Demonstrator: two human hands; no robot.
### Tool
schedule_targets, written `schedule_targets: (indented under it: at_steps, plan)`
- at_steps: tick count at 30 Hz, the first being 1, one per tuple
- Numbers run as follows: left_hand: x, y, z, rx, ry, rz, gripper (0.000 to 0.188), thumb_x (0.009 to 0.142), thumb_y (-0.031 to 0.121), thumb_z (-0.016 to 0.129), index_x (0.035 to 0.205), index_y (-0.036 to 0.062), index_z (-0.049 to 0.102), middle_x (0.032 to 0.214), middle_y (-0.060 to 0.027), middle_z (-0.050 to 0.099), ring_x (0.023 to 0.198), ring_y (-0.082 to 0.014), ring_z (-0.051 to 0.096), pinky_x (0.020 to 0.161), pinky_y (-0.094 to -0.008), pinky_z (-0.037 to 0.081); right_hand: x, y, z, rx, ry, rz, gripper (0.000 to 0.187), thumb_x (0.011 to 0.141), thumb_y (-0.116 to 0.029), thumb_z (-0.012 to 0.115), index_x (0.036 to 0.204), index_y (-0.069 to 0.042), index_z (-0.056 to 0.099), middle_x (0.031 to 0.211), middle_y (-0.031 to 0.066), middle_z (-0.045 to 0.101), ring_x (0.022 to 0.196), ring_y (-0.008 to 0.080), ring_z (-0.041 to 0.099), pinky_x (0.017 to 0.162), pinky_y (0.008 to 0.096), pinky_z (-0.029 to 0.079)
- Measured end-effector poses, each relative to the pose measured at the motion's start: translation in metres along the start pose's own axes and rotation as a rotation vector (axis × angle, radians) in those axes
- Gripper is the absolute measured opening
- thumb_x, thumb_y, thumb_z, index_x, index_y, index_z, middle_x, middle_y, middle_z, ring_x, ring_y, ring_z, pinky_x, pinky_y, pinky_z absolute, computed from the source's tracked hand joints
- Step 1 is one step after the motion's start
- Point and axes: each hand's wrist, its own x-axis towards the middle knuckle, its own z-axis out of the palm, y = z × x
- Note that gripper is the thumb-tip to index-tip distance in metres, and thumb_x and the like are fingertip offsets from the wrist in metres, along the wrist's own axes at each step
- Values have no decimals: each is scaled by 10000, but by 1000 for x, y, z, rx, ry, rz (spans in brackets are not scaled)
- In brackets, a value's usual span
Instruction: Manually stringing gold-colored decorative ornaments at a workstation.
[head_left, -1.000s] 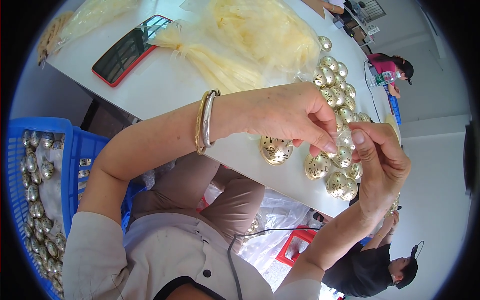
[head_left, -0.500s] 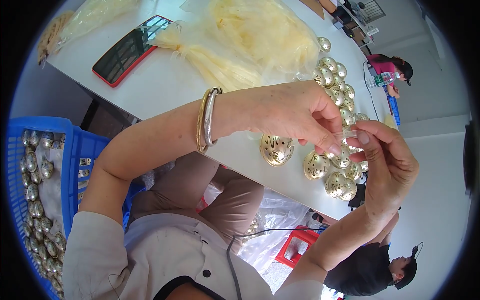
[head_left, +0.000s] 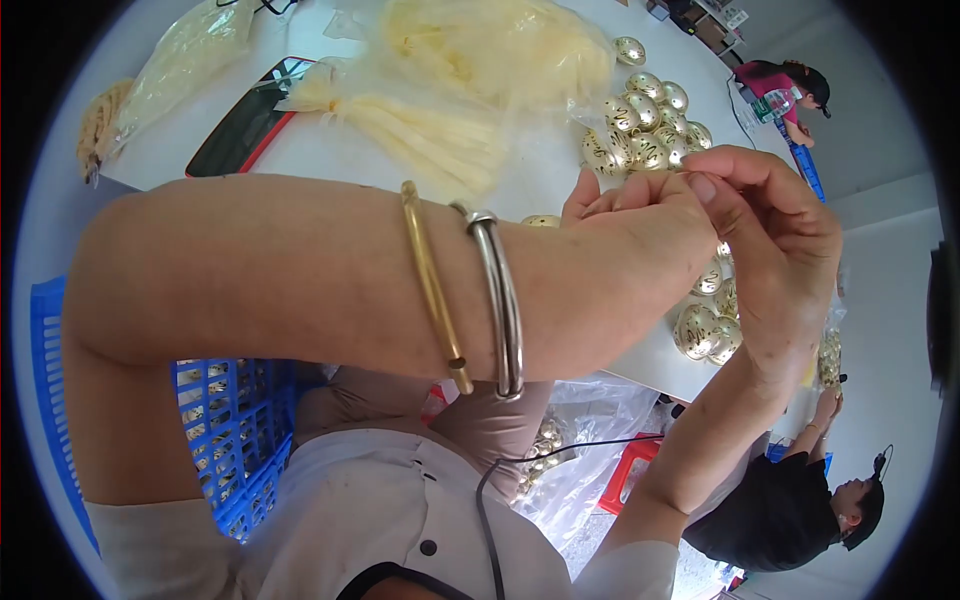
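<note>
My left hand point(head_left: 650, 225) is closed, turned with its back toward me, and its arm with gold and silver bangles point(head_left: 490, 300) crosses the view. The fingers of my right hand point(head_left: 770, 215) are pinched together against my left fingertips. What lies between the fingertips is hidden. Both hands are raised over a white table point(head_left: 530, 180). Beyond and below them lie several shiny gold baubles point(head_left: 648, 118) with dark markings. More gold baubles point(head_left: 697, 330) sit beside my right wrist, and another is partly covered by my left hand.
Clear plastic bags of pale yellow strips point(head_left: 500, 50) lie at the far side, next to a red-edged phone point(head_left: 240, 125). A blue basket point(head_left: 235, 440) of baubles stands at left. Two other people point(head_left: 770, 515) are at right, near a red stool point(head_left: 625, 475).
My left forearm has risen, and the hand has rolled over, hiding the thin clear strip seen between my fingers before. Both hands have moved up in the view; the right stays pinched.
</note>
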Motion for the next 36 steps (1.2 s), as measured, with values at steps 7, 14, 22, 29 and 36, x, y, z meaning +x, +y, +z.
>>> schedule_targets:
  at_steps: [7,14,22,29,36]
  plan:
    - [-20,-27,49,-546,473,210,86,631,135,639,581,93,583,592,-13,494,534,-150,493,477,-294,359,-10,20,6,64,21,94,105,829,42,608,912,19,669,794,35,655,681,75,602,598,192,489]
    - [-29,-36,72,-1322,519,104,48,661,75,648,651,64,603,754,-21,501,639,-152,493,562,-266,383,-38,31,25,7,64,111,62,800,14,659,857,14,683,750,45,643,643,79,593,559,199,477]
    - [-31,-18,84,-2193,377,6,83,630,35,656,694,54,607,772,-40,515,649,-162,484,589,-253,395,-51,43,28,-111,-5,-72,76,775,-8,683,839,28,662,740,62,618,582,86,574,511,192,457]
    - [-45,-3,79,-1968,748,-33,100,624,36,644,663,57,554,782,-34,550,681,-148,493,598,-267,393,-46,25,52,-393,69,-68,130,732,29,691,846,-28,666,750,70,627,603,149,585,522,259,446]
    - [-51,-5,78,-2205,579,-130,96,610,38,605,646,65,521,719,-31,570,687,-168,498,588,-277,375,-49,27,59,-447,59,-97,72,771,24,652,830,-14,636,754,78,605,607,184,563,528,271,434]
